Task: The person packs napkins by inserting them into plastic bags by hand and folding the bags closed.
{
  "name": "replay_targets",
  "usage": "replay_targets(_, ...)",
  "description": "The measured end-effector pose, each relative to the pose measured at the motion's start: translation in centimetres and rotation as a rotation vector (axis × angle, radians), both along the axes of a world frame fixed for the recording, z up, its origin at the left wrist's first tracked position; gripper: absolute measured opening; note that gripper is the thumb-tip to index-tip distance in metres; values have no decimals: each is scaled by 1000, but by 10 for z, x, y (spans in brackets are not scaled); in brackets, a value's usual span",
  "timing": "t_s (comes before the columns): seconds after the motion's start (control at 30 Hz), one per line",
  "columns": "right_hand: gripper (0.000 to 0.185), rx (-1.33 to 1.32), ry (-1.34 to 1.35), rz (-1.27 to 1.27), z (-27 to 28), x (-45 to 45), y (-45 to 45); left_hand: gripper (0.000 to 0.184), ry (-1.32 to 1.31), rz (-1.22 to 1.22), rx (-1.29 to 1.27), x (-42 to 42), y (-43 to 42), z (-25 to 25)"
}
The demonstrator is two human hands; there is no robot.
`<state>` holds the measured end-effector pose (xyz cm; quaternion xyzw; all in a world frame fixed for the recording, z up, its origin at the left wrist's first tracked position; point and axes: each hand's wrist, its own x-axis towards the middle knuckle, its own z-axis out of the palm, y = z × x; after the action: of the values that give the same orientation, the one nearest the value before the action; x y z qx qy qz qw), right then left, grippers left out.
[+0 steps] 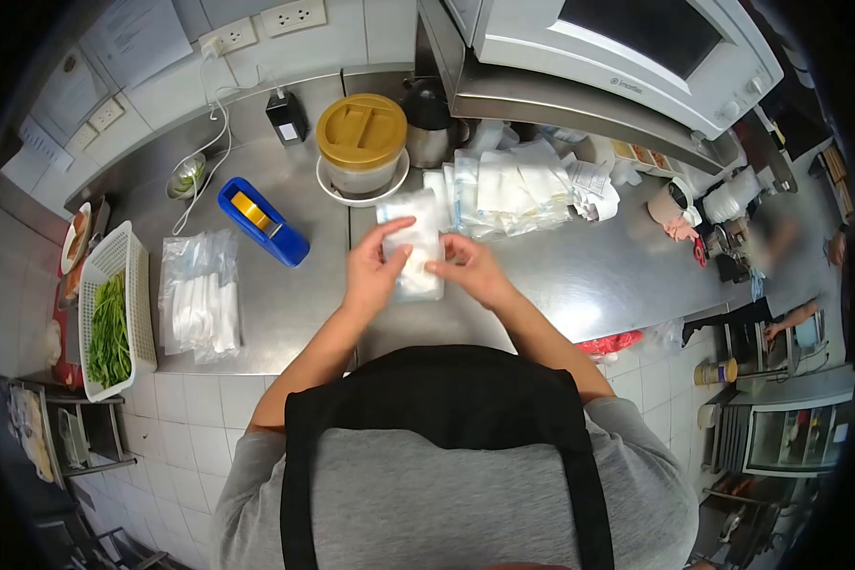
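Fingers of the left hand (374, 268) and right hand (477, 275) are bent partway closed; a rectangular white packet in clear plastic (424, 237) is held from both sides over the silver steel counter (627, 256), apparently for steadiness. A blue tape dispenser with yellow roll (283, 240) is placed leftward, probably within easy reach.

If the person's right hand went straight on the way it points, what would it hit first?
The right hand would first meet the whitish rectangular plastic packet it touches; beyond that, probably the round white bowl, though depth is unclear.
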<state>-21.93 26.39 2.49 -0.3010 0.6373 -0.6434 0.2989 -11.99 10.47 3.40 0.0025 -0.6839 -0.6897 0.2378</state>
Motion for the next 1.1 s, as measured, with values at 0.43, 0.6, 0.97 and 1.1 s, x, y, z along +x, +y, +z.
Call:
replay_targets(0.43, 25, 40, 1137, -469, 47, -161, 62, 70, -41, 192, -522, 56, 12, -34)
replay_targets(0.6, 53, 103, 977, -871, 5, -240, 130, 71, -87, 296, -577, 56, 9, -59)
replay_targets(0.97, 39, -370, 887, -1597, 225, 12, 428, 78, -90, 175, -432, -28, 11, -118)
replay_targets(1.1, 80, -405, 988, -1945, 289, 148, 528, 68, -68, 67, -474, -82, 28, -99)
